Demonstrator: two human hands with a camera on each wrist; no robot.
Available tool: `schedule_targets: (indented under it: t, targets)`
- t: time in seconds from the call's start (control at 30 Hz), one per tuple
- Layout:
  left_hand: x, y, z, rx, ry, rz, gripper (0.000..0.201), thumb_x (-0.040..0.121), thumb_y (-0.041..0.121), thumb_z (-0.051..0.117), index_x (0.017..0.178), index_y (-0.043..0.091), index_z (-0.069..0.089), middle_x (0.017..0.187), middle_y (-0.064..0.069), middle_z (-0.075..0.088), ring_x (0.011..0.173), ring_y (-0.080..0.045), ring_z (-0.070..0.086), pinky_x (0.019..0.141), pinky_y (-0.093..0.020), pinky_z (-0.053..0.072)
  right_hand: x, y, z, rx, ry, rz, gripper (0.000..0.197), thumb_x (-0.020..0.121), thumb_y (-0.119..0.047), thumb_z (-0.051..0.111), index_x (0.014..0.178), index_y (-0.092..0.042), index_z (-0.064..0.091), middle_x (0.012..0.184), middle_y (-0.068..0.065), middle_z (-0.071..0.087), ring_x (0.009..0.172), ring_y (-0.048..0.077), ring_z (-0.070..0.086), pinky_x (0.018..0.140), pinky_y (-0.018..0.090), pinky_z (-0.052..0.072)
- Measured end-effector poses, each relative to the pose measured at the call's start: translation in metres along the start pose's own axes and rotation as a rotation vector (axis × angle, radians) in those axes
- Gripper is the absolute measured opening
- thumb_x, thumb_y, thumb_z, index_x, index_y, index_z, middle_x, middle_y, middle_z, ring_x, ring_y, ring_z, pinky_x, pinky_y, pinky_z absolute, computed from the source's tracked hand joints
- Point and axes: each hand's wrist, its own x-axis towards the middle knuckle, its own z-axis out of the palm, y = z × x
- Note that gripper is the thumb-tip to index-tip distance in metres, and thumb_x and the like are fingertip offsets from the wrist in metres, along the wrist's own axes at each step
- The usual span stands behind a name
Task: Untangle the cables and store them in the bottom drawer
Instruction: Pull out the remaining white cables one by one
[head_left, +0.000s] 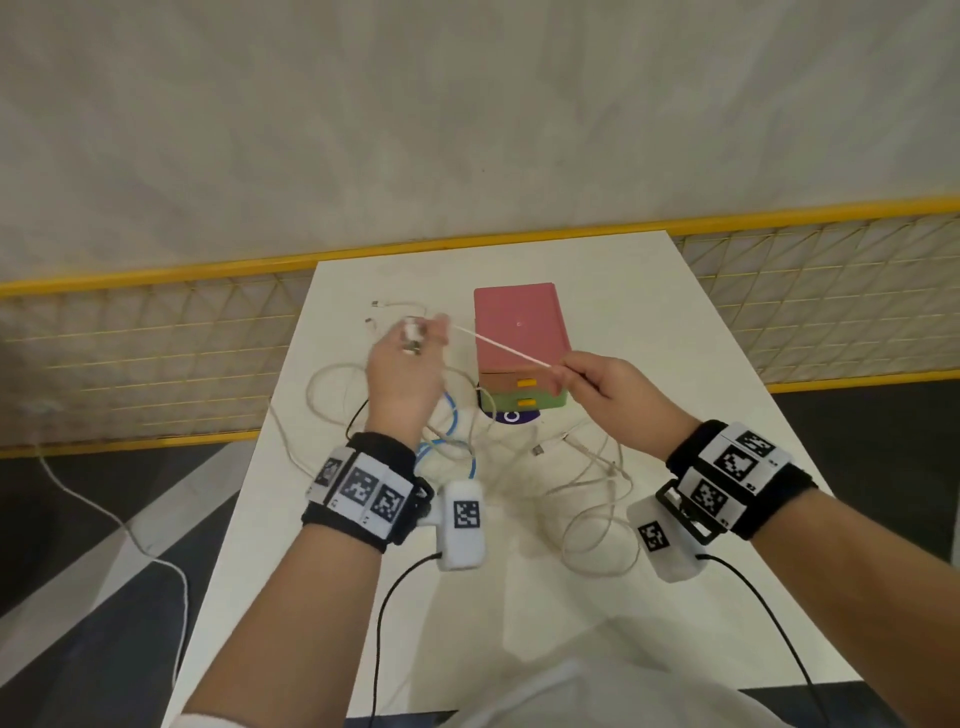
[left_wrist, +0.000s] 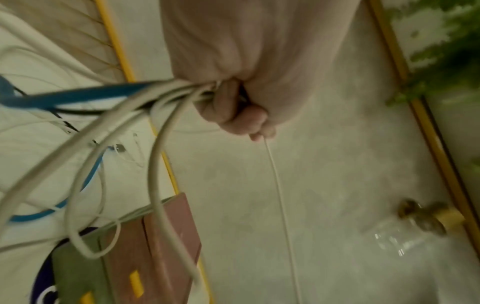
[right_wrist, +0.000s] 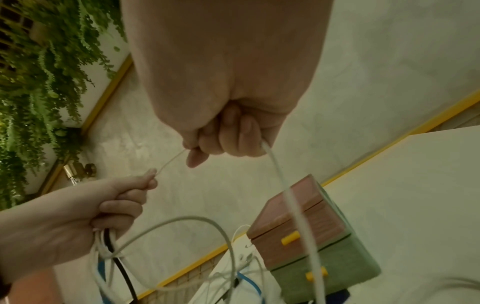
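Above the white table (head_left: 649, 322), my left hand (head_left: 410, 358) grips a bundle of cables (left_wrist: 145, 96), white, blue and black, with connectors sticking out at its fingertips. A thin white cable (head_left: 501, 347) runs taut from that hand to my right hand (head_left: 597, 384), which pinches it in curled fingers (right_wrist: 228, 135). The same white cable (right_wrist: 291, 197) hangs down from the right fist. Loose loops of tangled cable (head_left: 587, 483) and a blue cable (head_left: 452, 431) lie on the table below. The small drawer unit (head_left: 519, 338) has a pink top, a brown drawer and a green bottom drawer (head_left: 524, 402), both closed, with yellow handles.
A yellow-framed wire mesh fence (head_left: 156, 353) runs behind the table. A purple mat (head_left: 514, 415) lies under the drawer unit. A white cord (head_left: 104, 509) trails on the floor at left. Green hanging plants (right_wrist: 39, 82) show in the right wrist view.
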Motion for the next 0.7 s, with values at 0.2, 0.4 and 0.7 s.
schedule_targets:
  t: [0.2, 0.4, 0.7]
  targets:
    - [-0.004, 0.002, -0.005, 0.168, 0.112, 0.250, 0.022, 0.095, 0.030, 0.059, 0.115, 0.023, 0.063, 0.094, 0.022, 0.058, 0.076, 0.012, 0.055, 0.070, -0.002, 0.038, 0.000, 0.000, 0.009, -0.028, -0.027, -0.009, 0.026, 0.100, -0.017, 0.042, 0.085, -0.008, 0.061, 0.068, -0.003, 0.059, 0.056, 0.003, 0.042, 0.058, 0.016, 0.033]
    - [-0.034, -0.008, 0.025, 0.092, -0.382, 0.138, 0.030, 0.092, 0.045, 0.059, 0.106, 0.019, 0.063, 0.065, 0.005, 0.062, 0.045, -0.010, 0.049, 0.047, -0.025, 0.040, 0.011, -0.018, 0.014, 0.013, -0.017, -0.086, 0.024, 0.099, -0.016, 0.044, 0.085, -0.008, 0.062, 0.058, -0.012, 0.049, 0.054, 0.004, 0.041, 0.055, 0.018, 0.033]
    - [0.021, -0.008, -0.026, 0.089, 0.190, 0.146, 0.034, 0.090, 0.049, 0.059, 0.075, 0.019, 0.060, 0.061, 0.001, 0.059, 0.054, -0.016, 0.055, 0.065, -0.036, 0.051, -0.005, -0.001, 0.001, 0.024, -0.056, 0.030, 0.026, 0.099, -0.006, 0.041, 0.084, -0.002, 0.061, 0.057, -0.030, 0.053, 0.054, -0.004, 0.047, 0.055, 0.007, 0.034]
